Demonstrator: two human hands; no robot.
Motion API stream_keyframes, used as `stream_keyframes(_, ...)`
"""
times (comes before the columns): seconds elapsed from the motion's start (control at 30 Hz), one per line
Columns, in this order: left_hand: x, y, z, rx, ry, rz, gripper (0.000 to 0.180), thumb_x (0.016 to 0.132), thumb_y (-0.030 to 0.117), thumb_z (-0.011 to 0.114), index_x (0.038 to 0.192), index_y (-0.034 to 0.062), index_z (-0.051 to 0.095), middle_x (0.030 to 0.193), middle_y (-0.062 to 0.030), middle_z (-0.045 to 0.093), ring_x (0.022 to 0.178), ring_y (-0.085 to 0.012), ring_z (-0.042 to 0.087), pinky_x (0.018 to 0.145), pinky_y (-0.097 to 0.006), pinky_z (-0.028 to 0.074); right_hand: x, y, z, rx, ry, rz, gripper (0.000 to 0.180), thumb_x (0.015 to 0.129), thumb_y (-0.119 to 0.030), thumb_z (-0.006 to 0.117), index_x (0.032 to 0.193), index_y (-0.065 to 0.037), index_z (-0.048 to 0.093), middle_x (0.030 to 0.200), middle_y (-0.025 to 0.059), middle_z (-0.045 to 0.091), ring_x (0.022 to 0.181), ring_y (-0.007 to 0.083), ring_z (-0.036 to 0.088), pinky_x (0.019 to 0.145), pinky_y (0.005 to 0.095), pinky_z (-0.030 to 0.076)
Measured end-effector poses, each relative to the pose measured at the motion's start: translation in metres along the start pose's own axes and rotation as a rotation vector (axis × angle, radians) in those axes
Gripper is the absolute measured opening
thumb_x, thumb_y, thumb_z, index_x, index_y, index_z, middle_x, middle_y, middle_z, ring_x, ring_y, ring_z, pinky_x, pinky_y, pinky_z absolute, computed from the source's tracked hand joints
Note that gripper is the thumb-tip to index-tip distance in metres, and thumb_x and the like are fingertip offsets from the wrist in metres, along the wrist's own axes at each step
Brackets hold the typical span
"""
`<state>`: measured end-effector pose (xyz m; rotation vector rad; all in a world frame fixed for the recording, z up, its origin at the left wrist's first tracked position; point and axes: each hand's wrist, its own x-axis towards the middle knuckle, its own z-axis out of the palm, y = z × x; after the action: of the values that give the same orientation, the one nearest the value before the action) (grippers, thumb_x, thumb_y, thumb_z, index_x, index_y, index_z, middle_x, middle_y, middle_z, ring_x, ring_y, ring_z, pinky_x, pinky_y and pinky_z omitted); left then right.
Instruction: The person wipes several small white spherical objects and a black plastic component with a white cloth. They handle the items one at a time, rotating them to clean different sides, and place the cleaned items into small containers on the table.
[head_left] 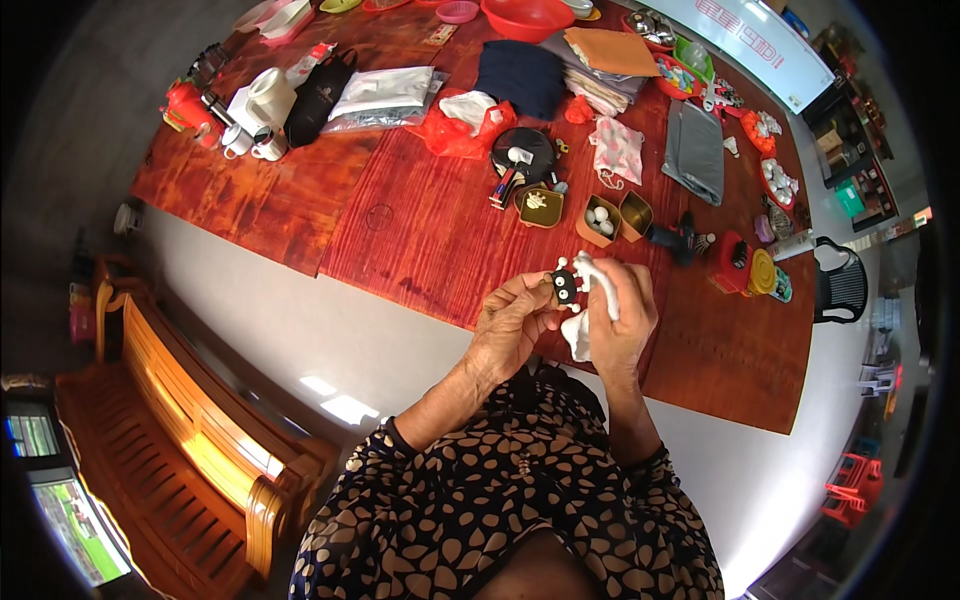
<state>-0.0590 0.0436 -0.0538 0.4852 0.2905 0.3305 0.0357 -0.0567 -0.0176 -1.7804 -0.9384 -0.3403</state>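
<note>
Above the near edge of the red-brown table (420,270), my left hand (508,322) pinches a small black figure (564,288) with round white eyes and white knobs sticking out. Close beside it, my right hand (622,312) is closed on a white cloth (578,338). One part of the cloth rises along the fingers toward the figure, and another part hangs below. Whether the cloth touches the figure I cannot tell. Just beyond my hands stand a box of white balls (600,220), a brown open box (636,214) and a tray with small pale pieces (540,206).
A round black case (524,155), a red plastic bag (462,128) and folded dark cloth (520,78) lie farther back. To the right are a red-lidded container (732,265) and a yellow-topped jar (762,272). A wooden bench (170,420) stands at the left.
</note>
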Motion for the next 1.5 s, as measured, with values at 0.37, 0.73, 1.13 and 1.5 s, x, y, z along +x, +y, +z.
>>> stream_keyframes(0.37,0.0,-0.002,0.002,-0.001,0.005,0.015,0.014,0.094,0.01,0.051,0.1,-0.0009,0.058,0.098,-0.0101,0.064,0.091,-0.0184,0.064,0.076,-0.028,0.057,-0.007,0.013,-0.004,-0.092,-0.051,0.001,0.032,0.07,0.009,0.063,0.1,-0.003,0.063,0.083,0.0087,0.054,0.07,0.0207,0.058,0.057,0.031,0.048)
stream_keyframes(0.73,-0.002,-0.001,0.002,-0.083,0.025,-0.024,0.014,0.095,0.01,0.048,0.099,0.0002,0.057,0.103,-0.0131,0.063,0.092,-0.0219,0.064,0.083,-0.033,0.056,-0.014,0.008,0.001,-0.035,-0.066,-0.084,0.029,0.071,0.007,0.064,0.095,-0.009,0.066,0.078,0.0042,0.054,0.069,0.0186,0.057,0.056,0.0297,0.049)
stream_keyframes(1.13,-0.003,-0.006,0.006,-0.009,-0.018,0.016,0.011,0.094,0.008,0.05,0.099,0.0025,0.058,0.098,-0.0085,0.063,0.092,-0.0173,0.063,0.083,-0.032,0.056,-0.013,0.008,0.002,-0.104,-0.042,-0.134,0.032,0.071,0.005,0.063,0.098,-0.012,0.067,0.076,0.0036,0.05,0.068,0.0181,0.056,0.054,0.0295,0.048)
stream_keyframes(1.5,-0.003,-0.007,0.005,0.09,0.026,0.048,0.014,0.094,0.008,0.05,0.103,0.0004,0.058,0.098,-0.0082,0.063,0.091,-0.0161,0.062,0.083,-0.03,0.056,-0.008,0.008,0.004,-0.221,-0.05,-0.194,0.03,0.069,0.001,0.064,0.094,-0.015,0.067,0.074,0.001,0.047,0.065,0.0173,0.054,0.05,0.0302,0.046)
